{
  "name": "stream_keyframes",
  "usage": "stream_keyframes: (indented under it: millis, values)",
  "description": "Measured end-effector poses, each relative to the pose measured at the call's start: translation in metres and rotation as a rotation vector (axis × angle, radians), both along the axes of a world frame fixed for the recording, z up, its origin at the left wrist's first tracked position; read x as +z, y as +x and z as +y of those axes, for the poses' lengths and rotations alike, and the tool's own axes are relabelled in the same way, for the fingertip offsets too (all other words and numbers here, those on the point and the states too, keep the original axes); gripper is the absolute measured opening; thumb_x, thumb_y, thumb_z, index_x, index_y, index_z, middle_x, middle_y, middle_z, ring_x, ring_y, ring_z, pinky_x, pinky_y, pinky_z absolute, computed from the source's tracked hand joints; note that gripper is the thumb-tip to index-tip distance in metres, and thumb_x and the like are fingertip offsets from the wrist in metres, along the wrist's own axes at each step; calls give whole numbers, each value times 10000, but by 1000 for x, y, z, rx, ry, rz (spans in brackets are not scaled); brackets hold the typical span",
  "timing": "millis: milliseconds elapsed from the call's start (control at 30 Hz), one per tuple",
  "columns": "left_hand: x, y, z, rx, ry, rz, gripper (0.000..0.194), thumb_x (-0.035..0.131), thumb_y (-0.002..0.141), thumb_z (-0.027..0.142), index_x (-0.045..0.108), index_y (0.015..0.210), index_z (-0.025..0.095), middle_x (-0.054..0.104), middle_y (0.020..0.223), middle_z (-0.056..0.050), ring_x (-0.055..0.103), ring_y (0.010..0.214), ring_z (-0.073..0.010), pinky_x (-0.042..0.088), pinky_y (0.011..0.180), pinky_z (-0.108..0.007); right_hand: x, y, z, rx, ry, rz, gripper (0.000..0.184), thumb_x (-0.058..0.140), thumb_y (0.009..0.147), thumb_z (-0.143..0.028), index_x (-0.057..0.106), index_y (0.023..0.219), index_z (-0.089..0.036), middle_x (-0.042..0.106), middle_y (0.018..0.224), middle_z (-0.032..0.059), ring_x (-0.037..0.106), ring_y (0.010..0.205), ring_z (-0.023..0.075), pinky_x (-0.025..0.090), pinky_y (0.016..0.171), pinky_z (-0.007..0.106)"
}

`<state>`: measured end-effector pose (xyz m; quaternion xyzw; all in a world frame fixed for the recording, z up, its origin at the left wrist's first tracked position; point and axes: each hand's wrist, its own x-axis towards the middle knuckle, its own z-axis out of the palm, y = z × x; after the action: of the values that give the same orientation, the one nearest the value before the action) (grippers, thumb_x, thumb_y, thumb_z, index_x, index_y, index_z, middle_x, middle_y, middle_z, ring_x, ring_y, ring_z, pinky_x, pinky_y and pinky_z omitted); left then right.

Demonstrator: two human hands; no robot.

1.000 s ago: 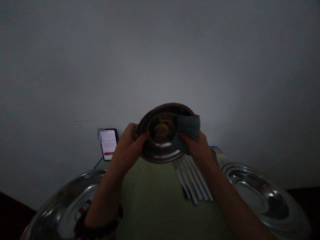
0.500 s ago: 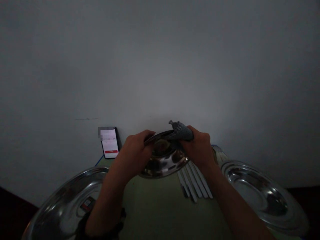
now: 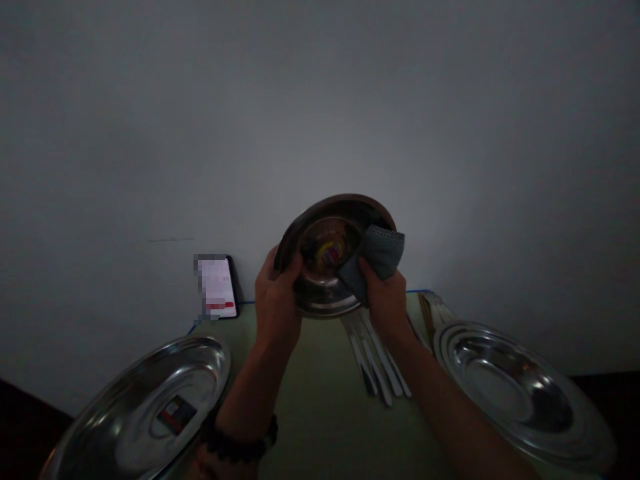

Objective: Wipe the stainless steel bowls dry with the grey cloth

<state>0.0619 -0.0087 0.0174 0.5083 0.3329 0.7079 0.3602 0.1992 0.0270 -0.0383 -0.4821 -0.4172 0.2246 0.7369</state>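
A round steel plate (image 3: 330,303) with a yellow and red label in its middle is held up over the table, its inside tilted towards me. My left hand (image 3: 279,293) is closed on its left rim, thumb on the inner side. In my right hand (image 3: 387,300) a grey-green cloth (image 3: 384,252) is pinched over the plate's right rim, the thumb pressing it to the inner face. The fingers behind the plate are hidden. Beneath the plate and my right hand, several table knives (image 3: 375,363) lie side by side, their upper ends partly covered.
A large steel dish (image 3: 125,400) with a dark label stands at the left, and stacked steel plates (image 3: 505,393) at the right. A lit phone (image 3: 219,287) leans on the wall behind. More cutlery (image 3: 437,310) lies at the back right of the green table (image 3: 310,400).
The plate tipped down and turned, then came back up with its inside facing me. The cloth moved with my right hand and is again spread on the right rim.
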Motion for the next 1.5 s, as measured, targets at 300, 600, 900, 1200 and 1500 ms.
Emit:
stream_keyframes:
  millis: [300,600,900,1200,1500]
  values:
    - [2,-20,6,-294,-91,61,316,614,744,288,625,1051,217,695,1064,-49,616,1078,-279,513,862,-363,6,23,5,109,11,-269,418,681,669,-399,668,982,-123,721,983,120,655,887,253,501,777,378]
    - [7,-42,0,-447,-39,350,404,620,816,362,587,1205,260,626,1259,-28,543,1192,-259,398,1012,-369,47,40,-31,-154,65,-790,188,633,706,-311,649,842,-181,669,658,31,608,627,204,403,559,286]
    - [11,-28,-9,-265,35,789,466,524,872,492,587,1242,215,643,1231,-71,560,1158,-248,406,985,-375,48,28,-38,-148,16,-956,76,614,716,-271,598,704,-197,604,558,-2,545,512,147,317,526,257]
    - [10,-21,-9,-173,24,570,445,605,812,507,670,1155,231,710,1123,-63,636,1046,-255,482,902,-365,32,30,-21,-142,118,-655,147,626,716,-318,657,761,-182,633,602,-9,512,543,131,371,548,249]
    - [1,-8,2,-192,-1,-71,402,530,851,522,662,1114,248,723,1029,-25,614,1098,-235,513,908,-347,13,18,-3,5,-92,-369,396,588,742,-503,688,724,-121,711,706,83,636,685,227,439,594,307]
